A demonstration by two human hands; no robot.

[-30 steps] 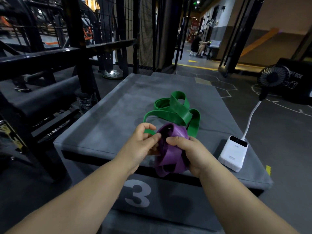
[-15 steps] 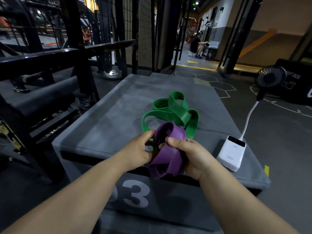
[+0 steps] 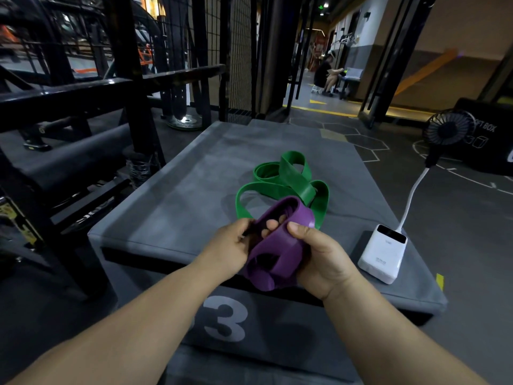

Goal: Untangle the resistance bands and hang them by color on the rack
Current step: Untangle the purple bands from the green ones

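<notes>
Clearly the purple band (image 3: 277, 245) is the one in work: it is bunched into a wad held just above the near edge of the padded box (image 3: 180, 195). The left hand (image 3: 230, 245) curls round its left side. The right hand (image 3: 322, 254) grips its right side, thumb pressed on top of a fold. A few fingertips show inside one loop, though I cannot tell whose they are.

The green band (image 3: 286, 182) lies in twisted coils on the box top, right of the middle and beyond the purple wad. Its near bend is hidden behind the purple one, so whether the two touch or interlock cannot be told.

Both bands look like flat, wide elastic loops. I judge them light, floppy and stretchy, with a tacky surface that clings to itself where layers cross. They should not be fragile. Tugging the whole wad would likely tighten it, so the better hold is a single outer layer, pinched across its flat width, with the other hand opening the neighbouring loop.

A dark steel rack (image 3: 83, 93) stands off the box's left edge. A white power bank (image 3: 381, 257) with a fan (image 3: 447, 129) sits by the near right corner.
</notes>
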